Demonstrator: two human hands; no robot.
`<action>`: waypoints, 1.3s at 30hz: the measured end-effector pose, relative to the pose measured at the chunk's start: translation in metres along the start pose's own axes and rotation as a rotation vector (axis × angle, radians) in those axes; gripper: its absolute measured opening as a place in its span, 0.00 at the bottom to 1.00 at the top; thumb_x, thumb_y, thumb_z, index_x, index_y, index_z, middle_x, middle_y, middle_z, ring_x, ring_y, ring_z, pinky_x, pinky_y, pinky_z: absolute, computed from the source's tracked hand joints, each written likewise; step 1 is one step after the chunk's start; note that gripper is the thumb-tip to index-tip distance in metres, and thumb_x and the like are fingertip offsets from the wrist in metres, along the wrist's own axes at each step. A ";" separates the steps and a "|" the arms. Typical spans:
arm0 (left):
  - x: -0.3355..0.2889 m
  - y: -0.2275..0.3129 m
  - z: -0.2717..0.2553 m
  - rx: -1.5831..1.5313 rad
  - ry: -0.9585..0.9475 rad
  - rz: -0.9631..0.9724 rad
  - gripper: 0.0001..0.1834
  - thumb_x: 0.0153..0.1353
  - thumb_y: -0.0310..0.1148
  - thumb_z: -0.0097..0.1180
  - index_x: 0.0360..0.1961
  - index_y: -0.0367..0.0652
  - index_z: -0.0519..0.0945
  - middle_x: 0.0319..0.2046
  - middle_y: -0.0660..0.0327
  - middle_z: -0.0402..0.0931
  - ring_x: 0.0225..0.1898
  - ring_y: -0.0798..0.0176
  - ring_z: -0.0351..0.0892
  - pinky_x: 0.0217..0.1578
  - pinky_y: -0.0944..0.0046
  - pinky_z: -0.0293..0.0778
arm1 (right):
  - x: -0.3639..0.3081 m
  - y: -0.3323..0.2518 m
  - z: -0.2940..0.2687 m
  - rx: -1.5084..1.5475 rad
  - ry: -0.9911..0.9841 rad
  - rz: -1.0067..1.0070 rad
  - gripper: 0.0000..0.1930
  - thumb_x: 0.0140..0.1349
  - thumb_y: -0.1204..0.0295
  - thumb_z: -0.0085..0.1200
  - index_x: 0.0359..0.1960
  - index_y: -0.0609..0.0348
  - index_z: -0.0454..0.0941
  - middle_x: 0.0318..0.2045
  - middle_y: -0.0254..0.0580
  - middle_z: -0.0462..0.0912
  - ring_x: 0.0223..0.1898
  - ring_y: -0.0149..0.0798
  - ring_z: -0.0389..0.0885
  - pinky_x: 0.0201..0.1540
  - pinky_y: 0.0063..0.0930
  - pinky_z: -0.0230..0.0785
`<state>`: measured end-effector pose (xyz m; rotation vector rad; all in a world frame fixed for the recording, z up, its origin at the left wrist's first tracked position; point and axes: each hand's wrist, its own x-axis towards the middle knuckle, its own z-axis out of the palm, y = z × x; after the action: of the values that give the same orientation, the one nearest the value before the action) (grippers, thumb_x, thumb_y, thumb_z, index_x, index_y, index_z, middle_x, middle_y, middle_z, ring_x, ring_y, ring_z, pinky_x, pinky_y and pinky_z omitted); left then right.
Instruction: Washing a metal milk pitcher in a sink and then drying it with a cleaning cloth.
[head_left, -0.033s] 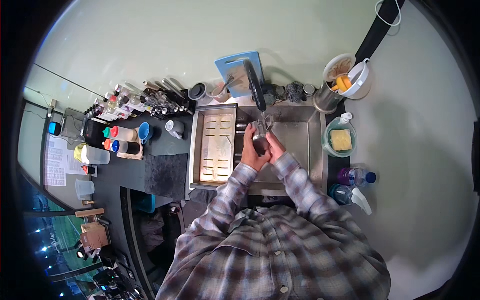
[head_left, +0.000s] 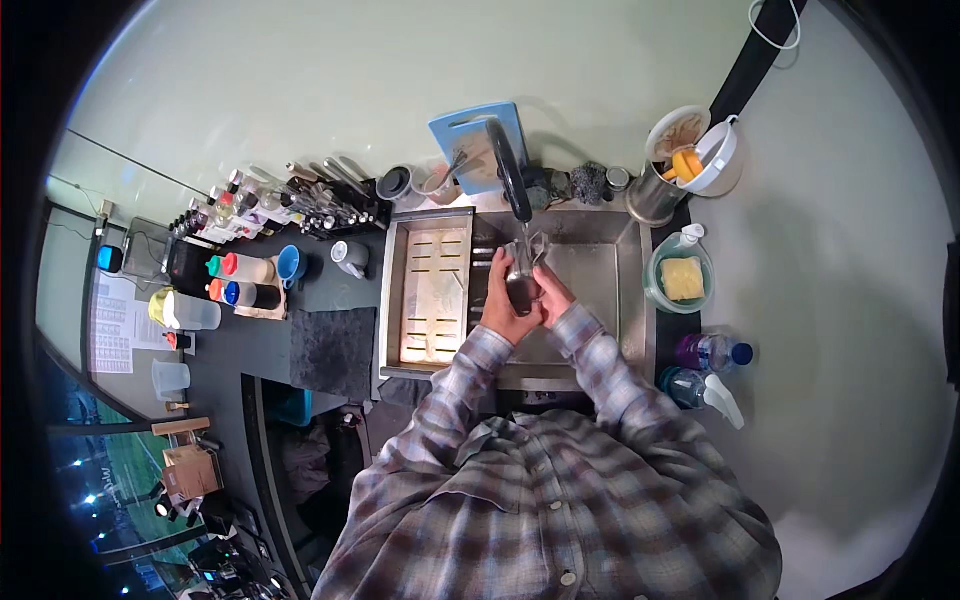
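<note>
Both my hands are over the sink [head_left: 628, 300], directly below the black faucet [head_left: 508, 170]. My left hand [head_left: 508, 312] is closed around the left side and bottom of a small dark, shiny cup [head_left: 521, 285]. From the right, my right hand [head_left: 553, 297] grips the same cup with its fingers against the side. The cup tilts with its upper end toward the faucet spout. A shiny curved piece [head_left: 540, 246] shows beside that end; whether it is a handle cannot be made out. My fingers hide part of the cup.
A slotted drain tray [head_left: 434, 290] covers the sink's left part. Right of the sink stand a bowl with a yellow sponge [head_left: 683, 279], a bottle [head_left: 715, 353] and a spray bottle [head_left: 700, 390]. A blue cutting board [head_left: 478, 135] leans behind. A dark cloth [head_left: 332, 350] lies on the left counter.
The cup has turned slightly in my hands, and its side now looks darker. My hands stay at nearly the same place under the faucet.
</note>
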<state>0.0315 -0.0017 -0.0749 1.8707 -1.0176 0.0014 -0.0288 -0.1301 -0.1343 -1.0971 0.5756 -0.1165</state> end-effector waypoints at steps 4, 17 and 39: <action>-0.002 -0.007 -0.014 -0.235 -0.246 -0.084 0.47 0.53 0.29 0.60 0.71 0.35 0.49 0.68 0.45 0.54 0.70 0.51 0.56 0.68 0.59 0.53 | -0.025 -0.032 -0.006 0.330 -0.208 0.069 0.43 0.63 0.64 0.59 0.72 0.58 0.44 0.59 0.42 0.70 0.60 0.45 0.72 0.62 0.33 0.65; 0.011 0.010 0.012 -0.721 -0.077 -0.332 0.42 0.57 0.22 0.63 0.68 0.32 0.52 0.64 0.48 0.62 0.64 0.59 0.65 0.63 0.61 0.64 | -0.021 -0.058 -0.018 -0.851 0.233 -0.875 0.44 0.35 0.83 0.66 0.60 0.54 0.60 0.58 0.53 0.66 0.60 0.58 0.64 0.62 0.43 0.60; 0.016 0.036 -0.036 0.280 0.001 -0.112 0.42 0.46 0.42 0.72 0.60 0.36 0.69 0.53 0.47 0.72 0.55 0.46 0.72 0.57 0.55 0.68 | 0.027 -0.005 0.018 0.243 0.044 0.033 0.42 0.46 0.79 0.68 0.65 0.54 0.60 0.58 0.38 0.72 0.53 0.36 0.75 0.55 0.32 0.70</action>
<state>0.0329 0.0088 -0.0222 2.1802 -0.9491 0.0826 0.0038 -0.1278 -0.1339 -0.8503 0.6016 -0.1779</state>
